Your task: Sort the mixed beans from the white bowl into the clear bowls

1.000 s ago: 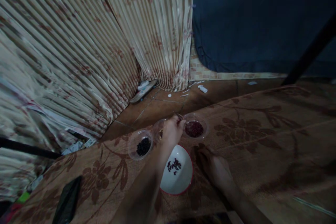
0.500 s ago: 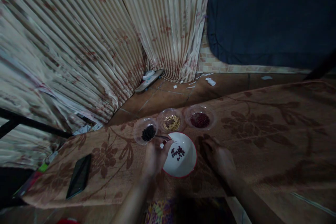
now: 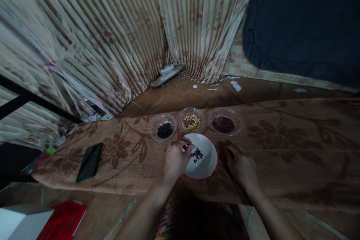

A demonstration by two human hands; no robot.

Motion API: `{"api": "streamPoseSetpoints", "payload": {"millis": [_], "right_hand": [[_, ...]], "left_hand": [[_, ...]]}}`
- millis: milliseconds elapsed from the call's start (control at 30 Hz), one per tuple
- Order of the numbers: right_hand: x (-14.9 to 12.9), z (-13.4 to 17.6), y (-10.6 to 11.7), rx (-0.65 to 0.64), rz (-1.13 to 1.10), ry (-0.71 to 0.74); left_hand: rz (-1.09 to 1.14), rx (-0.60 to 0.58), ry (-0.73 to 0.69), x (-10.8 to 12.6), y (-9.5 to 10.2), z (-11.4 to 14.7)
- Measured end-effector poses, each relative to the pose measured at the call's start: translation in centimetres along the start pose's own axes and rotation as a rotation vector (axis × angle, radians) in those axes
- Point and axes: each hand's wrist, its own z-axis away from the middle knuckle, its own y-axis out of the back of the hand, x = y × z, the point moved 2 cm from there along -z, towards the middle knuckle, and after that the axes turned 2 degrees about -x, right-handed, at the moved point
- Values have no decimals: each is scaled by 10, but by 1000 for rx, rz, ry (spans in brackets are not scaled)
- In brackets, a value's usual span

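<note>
Clamps a slim tweezer-like tool [image 3: 185,140] in the left hand [image 3: 176,158], with long axis roughly crosswise, over the left rim of the white bowl [image 3: 207,159], below centre of the frame. Has loose dark beans [image 3: 198,154] inside the bowl just right of and below those fingertips, farther from the right hand [image 3: 241,164], curled just right of the rim; cannot tell whether closed on anything. Just above, left to right: black beans [image 3: 164,130], yellow beans [image 3: 194,123], red beans [image 3: 223,124] in clear cups [image 3: 239,120]. Meets no visible obstacle between tool and loose dark beans; leaves the phone [image 3: 89,162] well apart, lower left
</note>
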Motion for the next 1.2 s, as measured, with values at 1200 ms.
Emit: {"api": "streamPoseSetpoints", "payload": {"millis": [1200], "right_hand": [[0,-1,0,-42,-7,-26]], "left_hand": [[-107,4,-35,2,-8,0]]}}
